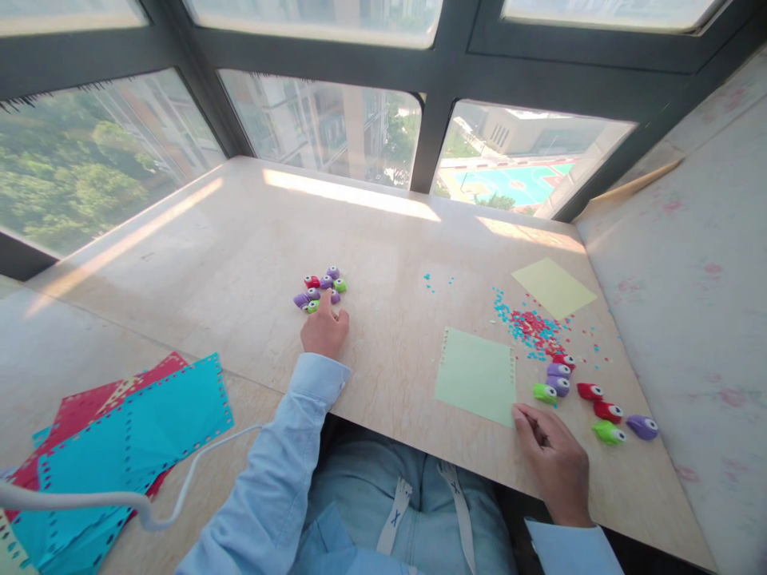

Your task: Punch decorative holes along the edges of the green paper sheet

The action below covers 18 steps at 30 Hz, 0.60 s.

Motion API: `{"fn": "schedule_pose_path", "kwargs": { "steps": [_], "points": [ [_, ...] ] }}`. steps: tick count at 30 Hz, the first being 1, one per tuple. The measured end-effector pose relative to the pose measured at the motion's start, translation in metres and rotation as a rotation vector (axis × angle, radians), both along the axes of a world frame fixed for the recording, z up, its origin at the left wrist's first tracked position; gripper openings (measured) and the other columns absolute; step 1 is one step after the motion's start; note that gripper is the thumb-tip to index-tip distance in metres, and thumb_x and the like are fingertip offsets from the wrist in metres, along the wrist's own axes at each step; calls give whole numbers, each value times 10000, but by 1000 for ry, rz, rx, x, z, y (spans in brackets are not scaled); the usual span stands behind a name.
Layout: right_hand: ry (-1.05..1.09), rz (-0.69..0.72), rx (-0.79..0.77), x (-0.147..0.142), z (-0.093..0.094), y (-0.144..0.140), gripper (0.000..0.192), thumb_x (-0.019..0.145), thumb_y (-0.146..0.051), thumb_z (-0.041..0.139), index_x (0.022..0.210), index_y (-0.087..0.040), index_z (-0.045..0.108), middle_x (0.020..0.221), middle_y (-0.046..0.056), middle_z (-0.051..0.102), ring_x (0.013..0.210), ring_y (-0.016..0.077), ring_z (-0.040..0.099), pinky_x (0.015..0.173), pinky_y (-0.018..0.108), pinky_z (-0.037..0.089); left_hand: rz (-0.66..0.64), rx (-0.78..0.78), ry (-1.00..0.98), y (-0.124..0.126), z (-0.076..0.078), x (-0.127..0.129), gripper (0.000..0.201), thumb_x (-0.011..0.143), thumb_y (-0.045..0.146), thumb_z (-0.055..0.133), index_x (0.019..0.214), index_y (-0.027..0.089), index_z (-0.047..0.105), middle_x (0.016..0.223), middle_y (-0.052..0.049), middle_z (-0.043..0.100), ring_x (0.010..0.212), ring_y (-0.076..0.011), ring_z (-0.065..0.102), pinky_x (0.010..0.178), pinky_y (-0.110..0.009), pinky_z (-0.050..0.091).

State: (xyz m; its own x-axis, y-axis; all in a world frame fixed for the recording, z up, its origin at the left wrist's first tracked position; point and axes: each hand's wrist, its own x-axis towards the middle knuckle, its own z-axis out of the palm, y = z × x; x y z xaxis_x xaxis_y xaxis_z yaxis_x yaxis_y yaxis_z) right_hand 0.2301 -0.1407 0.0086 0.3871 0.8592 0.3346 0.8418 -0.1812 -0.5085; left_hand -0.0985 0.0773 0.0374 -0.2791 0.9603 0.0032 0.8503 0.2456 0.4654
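Note:
My left hand (324,329) reaches forward on the marble table (240,255), its fingertips touching a cluster of small punches (320,288) in purple, red and green. My right hand (554,459) rests near the table's front edge, fingers pinching the lower right corner of a light green paper sheet (476,374). Just right of that sheet lie more small punches (593,399), purple, green and red, scattered in a loose row.
A pile of red and blue paper confetti (533,327) lies beyond the green sheet, beside a yellow sheet (554,287). Punched blue and red sheets (125,423) are stacked at the left, with a white cable (149,511) over them. Windows run along the far side.

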Motion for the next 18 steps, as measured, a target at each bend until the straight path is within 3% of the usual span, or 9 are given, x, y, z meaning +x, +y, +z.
{"fn": "schedule_pose_path", "kwargs": {
  "steps": [5,13,18],
  "points": [
    [-6,1,4,1,-3,-1,478,923,-581,468,862,-178,718,836,80,718,612,174,580,614,294,451,-7,-84,23,4,7,0,748,860,323,534,1545,177,271,963,-135,735,978,-349,688,818,-431,494],
    [-13,-2,21,2,-5,0,480,923,-589,471,868,-183,720,840,52,715,617,156,598,630,279,454,-59,-141,66,9,7,-1,676,870,361,518,1505,181,373,1008,-161,733,991,-359,685,807,-437,502],
    [-12,4,20,3,-7,-1,487,920,-599,471,871,-184,720,848,50,717,622,155,601,631,276,453,-73,-141,56,9,6,-2,685,870,349,518,1510,172,352,1026,-164,730,1009,-350,684,834,-442,506]
  ]
}}
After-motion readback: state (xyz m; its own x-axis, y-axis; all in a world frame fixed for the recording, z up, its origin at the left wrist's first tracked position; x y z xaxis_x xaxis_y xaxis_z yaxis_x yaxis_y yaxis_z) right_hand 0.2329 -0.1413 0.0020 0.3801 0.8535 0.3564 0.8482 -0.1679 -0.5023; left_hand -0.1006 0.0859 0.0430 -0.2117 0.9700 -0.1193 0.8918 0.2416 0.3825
